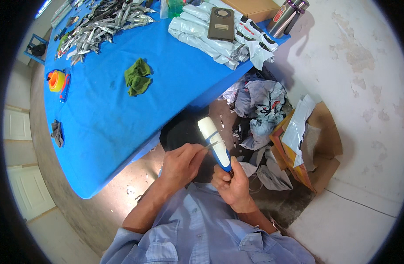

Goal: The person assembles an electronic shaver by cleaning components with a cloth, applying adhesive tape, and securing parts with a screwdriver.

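Note:
In front of my chest I hold a long white device with blue trim, its rounded white end tilted up and to the left. My right hand is closed around its lower blue end. My left hand is closed in a pinch on a thin grey strip or blade, which lies across the device's middle. Its exact kind is too small to make out. Both hands are off the table, close to the blue cloth's near edge.
The blue-covered table bears a green cloth, a yellow tape roll, a heap of slim silver pieces, and plastic bags under a brown box-shaped device. A steel flask stands behind. An open carton sits right.

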The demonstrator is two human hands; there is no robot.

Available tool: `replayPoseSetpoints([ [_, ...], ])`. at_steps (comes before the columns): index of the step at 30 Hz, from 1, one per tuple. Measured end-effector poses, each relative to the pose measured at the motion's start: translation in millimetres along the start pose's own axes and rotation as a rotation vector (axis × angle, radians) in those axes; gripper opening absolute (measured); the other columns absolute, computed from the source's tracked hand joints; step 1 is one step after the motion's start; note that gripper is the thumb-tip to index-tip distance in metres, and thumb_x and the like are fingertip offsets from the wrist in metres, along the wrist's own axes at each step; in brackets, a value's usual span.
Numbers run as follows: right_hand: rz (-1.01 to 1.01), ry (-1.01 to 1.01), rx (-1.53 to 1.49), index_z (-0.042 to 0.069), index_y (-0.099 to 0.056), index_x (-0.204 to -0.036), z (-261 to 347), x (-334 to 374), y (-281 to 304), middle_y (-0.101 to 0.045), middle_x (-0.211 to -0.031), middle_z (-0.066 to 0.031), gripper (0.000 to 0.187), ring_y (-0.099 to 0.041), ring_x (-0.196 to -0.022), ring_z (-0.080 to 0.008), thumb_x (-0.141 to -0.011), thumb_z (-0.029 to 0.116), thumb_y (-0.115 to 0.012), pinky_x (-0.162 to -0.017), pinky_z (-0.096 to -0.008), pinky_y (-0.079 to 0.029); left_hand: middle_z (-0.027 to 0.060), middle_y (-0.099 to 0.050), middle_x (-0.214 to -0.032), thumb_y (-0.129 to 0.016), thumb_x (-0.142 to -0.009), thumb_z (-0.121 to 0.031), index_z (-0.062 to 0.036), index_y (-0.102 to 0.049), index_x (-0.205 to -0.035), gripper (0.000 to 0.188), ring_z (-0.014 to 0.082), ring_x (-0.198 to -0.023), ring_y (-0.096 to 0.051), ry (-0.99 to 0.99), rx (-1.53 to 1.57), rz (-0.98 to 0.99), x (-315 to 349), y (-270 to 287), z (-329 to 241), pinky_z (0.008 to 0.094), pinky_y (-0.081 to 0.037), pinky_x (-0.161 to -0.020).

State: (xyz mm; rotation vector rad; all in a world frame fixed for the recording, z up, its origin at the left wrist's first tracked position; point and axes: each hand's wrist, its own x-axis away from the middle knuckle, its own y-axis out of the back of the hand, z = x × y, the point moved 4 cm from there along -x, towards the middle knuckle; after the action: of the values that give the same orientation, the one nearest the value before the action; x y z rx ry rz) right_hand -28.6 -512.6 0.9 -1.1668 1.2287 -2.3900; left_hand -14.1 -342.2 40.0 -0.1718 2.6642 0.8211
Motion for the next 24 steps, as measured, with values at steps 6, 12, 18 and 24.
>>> replayPoseSetpoints([
  [6, -0.034, -0.042, -0.043, 0.008, -0.057, -0.129, -0.8, 1.3, -1.0, -0.038, -0.067, 0.0042, 0.045, -0.031, -0.054, -0.0078, -0.113, 0.047, -0.041, -0.055, -0.0241, -0.029, 0.0128, -0.069, -0.082, -0.078, -0.090, 0.001, -0.0022, -0.071, -0.098, 0.011, 0.0247, -0.060, -0.067, -0.057, 0.067, 0.047, 9.2, -6.1, -12.4, 0.0349, -0.050, -0.051],
  [12, 0.021, -0.026, 0.046, 0.009, -0.060, -0.126, 1.8, 2.8, 1.9, -0.038, -0.068, 0.0055, 0.047, -0.030, -0.054, -0.0074, -0.114, 0.048, -0.037, -0.055, -0.0238, -0.028, 0.0117, -0.067, -0.078, -0.077, -0.092, 0.001, -0.0021, -0.071, -0.099, 0.010, 0.0230, -0.059, -0.065, 0.040, 0.010, -0.085, -7.3, 7.2, 11.0, 0.0332, -0.048, -0.051],
  [18, 0.059, 0.042, 0.105, 0.010, -0.059, -0.109, -2.1, 1.8, 7.6, -0.039, -0.068, 0.0057, 0.042, -0.031, -0.055, -0.0075, -0.113, 0.048, -0.039, -0.055, -0.0244, -0.028, 0.0129, -0.069, -0.084, -0.078, -0.091, -0.003, -0.0056, -0.071, -0.100, 0.012, 0.0331, -0.068, -0.069, 0.052, 0.035, 0.049, -0.3, 2.9, -7.3, 0.0409, -0.053, -0.058],
  [24, 0.017, 0.045, 0.216, 0.011, -0.058, -0.107, 1.5, 3.6, 6.9, -0.040, -0.068, 0.0052, 0.041, -0.031, -0.056, -0.0077, -0.113, 0.046, -0.039, -0.056, -0.0250, -0.028, 0.0132, -0.069, -0.082, -0.078, -0.092, -0.005, -0.0043, -0.071, -0.099, 0.010, 0.0329, -0.066, -0.068, 0.103, -0.007, -0.019, -11.4, 9.0, 10.3, 0.0392, -0.053, -0.057],
])
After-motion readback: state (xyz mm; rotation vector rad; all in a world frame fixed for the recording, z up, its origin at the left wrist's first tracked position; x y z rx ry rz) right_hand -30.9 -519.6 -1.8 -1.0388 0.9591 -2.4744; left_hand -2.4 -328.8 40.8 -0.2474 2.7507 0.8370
